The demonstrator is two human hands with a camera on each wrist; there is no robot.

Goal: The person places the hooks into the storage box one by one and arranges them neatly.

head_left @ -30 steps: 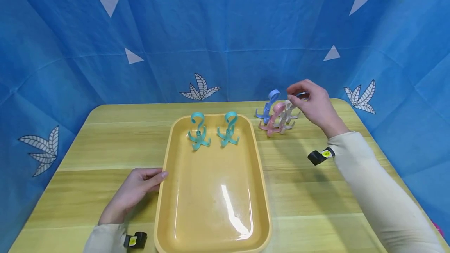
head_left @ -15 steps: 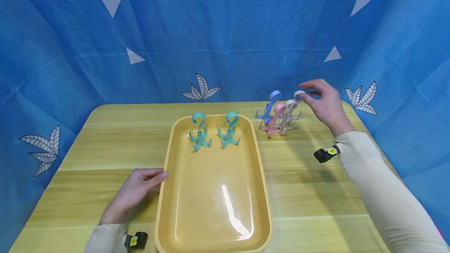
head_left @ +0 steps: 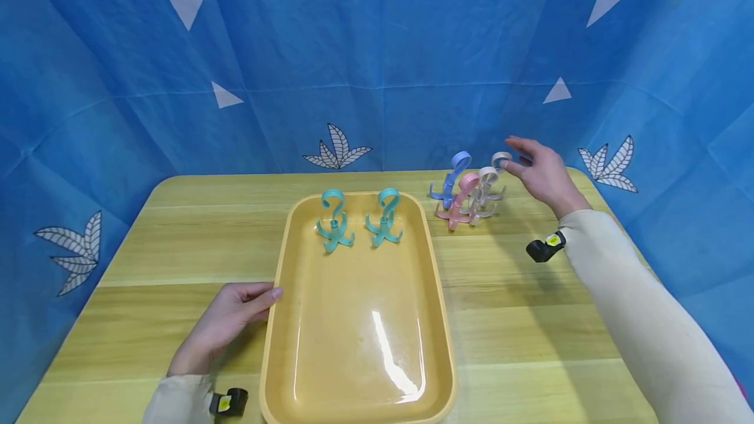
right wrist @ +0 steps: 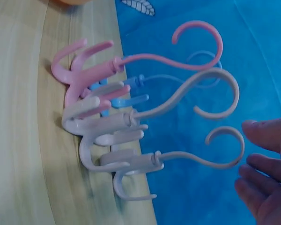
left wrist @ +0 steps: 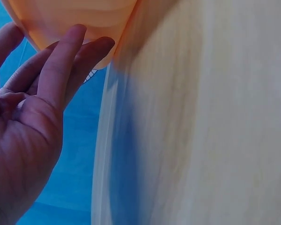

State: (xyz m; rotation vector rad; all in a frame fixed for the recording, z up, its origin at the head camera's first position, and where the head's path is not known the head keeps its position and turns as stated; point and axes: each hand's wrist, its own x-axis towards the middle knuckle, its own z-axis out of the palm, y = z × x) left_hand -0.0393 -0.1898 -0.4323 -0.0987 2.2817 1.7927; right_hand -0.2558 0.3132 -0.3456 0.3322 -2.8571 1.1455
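My left hand holds the left rim of a yellow tray, thumb on the rim and fingers against the outer wall in the left wrist view. At the far end of the tray stand two teal multi-prong hooks. My right hand, fingers loosely extended, is close beside the curved top of the rear white hook and holds nothing. Clustered with it are another white hook, a pink hook and a blue hook, all upright on the table with their prongs overlapping in view.
The light wooden table ends at a blue patterned cloth that surrounds the back and sides. The hook cluster is near the back edge, right of the tray. A dark wrist camera sits on each sleeve.
My right hand has drawn back to the right from above the hook cluster, and its fingers have come off the rear white hook. The left hand and the tray stay put.
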